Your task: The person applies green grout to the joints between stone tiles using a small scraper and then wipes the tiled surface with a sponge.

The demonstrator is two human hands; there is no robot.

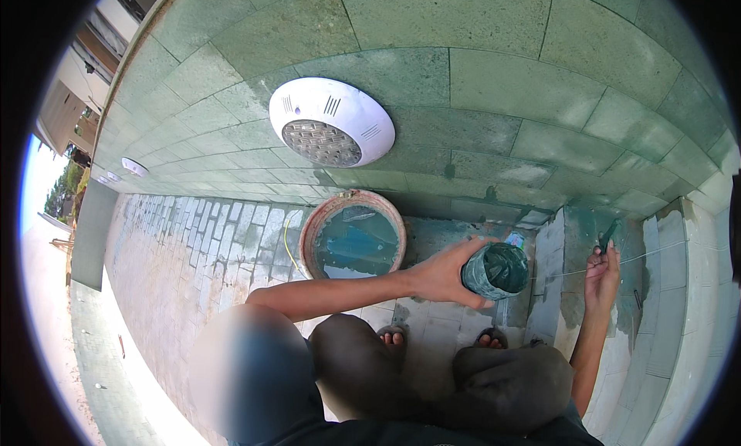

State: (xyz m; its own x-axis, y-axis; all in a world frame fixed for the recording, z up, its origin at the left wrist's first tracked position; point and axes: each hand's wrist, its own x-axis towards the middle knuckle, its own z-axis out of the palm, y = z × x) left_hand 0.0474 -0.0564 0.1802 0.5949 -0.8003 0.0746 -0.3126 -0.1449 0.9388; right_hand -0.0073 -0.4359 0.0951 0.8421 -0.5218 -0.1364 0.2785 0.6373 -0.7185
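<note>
My left hand [444, 280] grips a small cylindrical container [500, 288], smeared with dark green paste and holding more of it. At the right, my right hand [598, 272] is closed on a small dark green tool [608, 234], perhaps a scraper, held over a tiled step [571, 234] with green smears. A thin line [656, 255] runs across near that hand. Left of the container stands a round bucket [309, 250] with greenish liquid inside.
A curved green stone-tiled wall [494, 76] carries a white round light fixture [370, 122], with smaller fixtures [133, 167] farther left. A yellow cord [289, 241] lies beside the bucket on the paved floor [193, 253]. My feet [394, 336] are below the bucket and container. Pale tiled steps [668, 292] rise at right.
</note>
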